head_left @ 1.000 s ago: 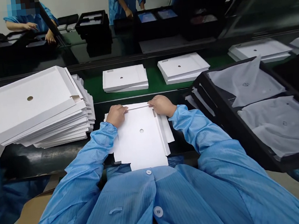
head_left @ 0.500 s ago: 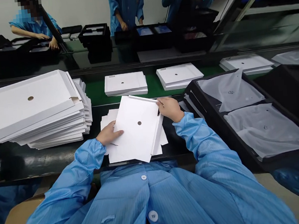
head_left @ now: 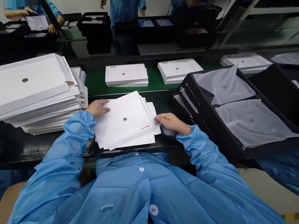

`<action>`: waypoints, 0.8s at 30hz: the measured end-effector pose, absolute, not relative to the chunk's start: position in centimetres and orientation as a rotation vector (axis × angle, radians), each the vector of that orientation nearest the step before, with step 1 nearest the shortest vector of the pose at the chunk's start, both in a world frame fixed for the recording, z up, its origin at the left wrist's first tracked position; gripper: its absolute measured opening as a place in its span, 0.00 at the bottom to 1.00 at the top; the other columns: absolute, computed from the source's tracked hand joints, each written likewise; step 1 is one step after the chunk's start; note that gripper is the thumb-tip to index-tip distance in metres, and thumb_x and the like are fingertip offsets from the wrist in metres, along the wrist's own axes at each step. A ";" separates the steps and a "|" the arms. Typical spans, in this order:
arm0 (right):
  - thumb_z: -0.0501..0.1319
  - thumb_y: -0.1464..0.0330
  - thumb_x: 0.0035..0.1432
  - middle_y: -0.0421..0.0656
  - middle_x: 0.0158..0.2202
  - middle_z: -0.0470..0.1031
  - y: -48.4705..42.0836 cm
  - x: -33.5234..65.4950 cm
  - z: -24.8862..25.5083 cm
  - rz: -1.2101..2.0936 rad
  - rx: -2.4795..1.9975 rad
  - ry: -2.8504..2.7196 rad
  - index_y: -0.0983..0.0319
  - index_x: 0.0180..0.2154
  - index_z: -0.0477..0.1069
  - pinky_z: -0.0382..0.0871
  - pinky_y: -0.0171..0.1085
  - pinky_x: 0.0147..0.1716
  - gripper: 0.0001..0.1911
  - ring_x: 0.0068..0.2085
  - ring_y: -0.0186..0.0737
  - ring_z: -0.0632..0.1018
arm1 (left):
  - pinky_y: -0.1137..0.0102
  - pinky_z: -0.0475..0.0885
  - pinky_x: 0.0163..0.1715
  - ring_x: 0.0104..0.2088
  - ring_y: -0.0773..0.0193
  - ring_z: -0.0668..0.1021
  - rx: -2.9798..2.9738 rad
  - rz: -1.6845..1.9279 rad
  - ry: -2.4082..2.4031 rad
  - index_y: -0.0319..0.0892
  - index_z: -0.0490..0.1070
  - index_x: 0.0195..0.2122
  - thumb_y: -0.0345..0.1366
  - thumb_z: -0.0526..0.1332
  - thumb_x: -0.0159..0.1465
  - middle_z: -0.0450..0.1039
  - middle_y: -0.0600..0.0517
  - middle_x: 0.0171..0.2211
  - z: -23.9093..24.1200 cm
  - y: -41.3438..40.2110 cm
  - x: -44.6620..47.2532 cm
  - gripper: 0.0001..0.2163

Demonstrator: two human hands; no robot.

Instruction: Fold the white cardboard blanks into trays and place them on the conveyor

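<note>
A white folded cardboard tray (head_left: pixel 123 119) with a small round hole lies tilted in front of me, on top of another flat white card sheet (head_left: pixel 141 140). My left hand (head_left: pixel 98 107) grips its far left corner, thumb on top. At the tray's near right corner, my right hand (head_left: pixel 169 121) pinches the edge. Both sleeves are light blue.
A tall stack of flat white card blanks (head_left: pixel 32 98) sits at the left. Finished white trays (head_left: pixel 126 76) (head_left: pixel 179 70) lie on the green conveyor belt (head_left: pixel 96 83). A black tray (head_left: pixel 189 87) holding grey pouches (head_left: pixel 248 123) stands at the right. Other people in blue work across the line.
The white tray has been turned and laid down flatter. My left hand went from its near edge to its far left corner, and my right hand slid from the far corner to the near right corner.
</note>
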State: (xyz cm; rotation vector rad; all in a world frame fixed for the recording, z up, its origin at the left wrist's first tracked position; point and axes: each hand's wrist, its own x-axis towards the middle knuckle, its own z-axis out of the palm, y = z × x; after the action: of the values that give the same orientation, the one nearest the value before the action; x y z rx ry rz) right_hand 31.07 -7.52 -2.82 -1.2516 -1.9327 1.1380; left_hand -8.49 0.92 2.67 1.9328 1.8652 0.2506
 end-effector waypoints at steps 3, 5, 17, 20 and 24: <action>0.54 0.47 0.64 0.44 0.32 0.79 -8.3 31.2 -5.1 1.074 -1.258 -1.847 0.60 0.33 0.78 0.72 0.41 0.38 0.26 0.35 0.44 0.78 | 0.68 0.69 0.59 0.56 0.55 0.76 1.940 0.232 1.878 0.50 0.74 0.58 0.38 0.68 0.56 0.76 0.53 0.56 1.2 1.4 -8.1 0.26; 0.55 0.48 0.64 0.45 0.34 0.80 -8.7 31.2 -6.6 1.044 -1.269 -1.745 0.60 0.36 0.78 0.72 0.42 0.39 0.24 0.36 0.43 0.78 | 0.66 0.66 0.61 0.58 0.53 0.75 1.968 0.221 1.888 0.50 0.73 0.59 0.40 0.67 0.57 0.74 0.51 0.58 0.3 1.5 -8.0 0.27; 0.51 0.52 0.66 0.44 0.32 0.75 -10.9 30.0 -12.9 1.063 -1.253 -1.165 0.58 0.38 0.74 0.72 0.44 0.35 0.20 0.32 0.42 0.74 | 0.64 0.71 0.53 0.48 0.56 0.76 2.158 0.495 1.721 0.43 0.75 0.56 0.52 0.59 0.62 0.74 0.48 0.47 -3.0 1.6 -7.9 0.25; 0.54 0.51 0.65 0.46 0.37 0.74 -11.6 31.2 -12.1 1.061 -1.170 -1.416 0.56 0.38 0.76 0.73 0.48 0.40 0.19 0.38 0.46 0.76 | 0.63 0.71 0.51 0.47 0.56 0.76 2.186 0.437 1.770 0.47 0.74 0.56 0.53 0.58 0.64 0.74 0.49 0.45 -3.6 1.4 -8.1 0.24; 0.61 0.50 0.59 0.48 0.41 0.71 -11.9 32.2 -10.6 1.114 -1.152 -1.732 0.55 0.41 0.75 0.73 0.50 0.43 0.18 0.43 0.48 0.75 | 0.60 0.69 0.52 0.46 0.56 0.75 2.265 0.397 1.743 0.44 0.72 0.57 0.51 0.57 0.66 0.72 0.49 0.43 -3.9 1.1 -8.1 0.23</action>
State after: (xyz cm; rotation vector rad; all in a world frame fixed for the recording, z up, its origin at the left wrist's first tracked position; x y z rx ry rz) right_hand 32.16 -11.88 -10.61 -1.1523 -1.7321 1.1135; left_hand -8.06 1.12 -3.88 2.2648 1.7425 0.3970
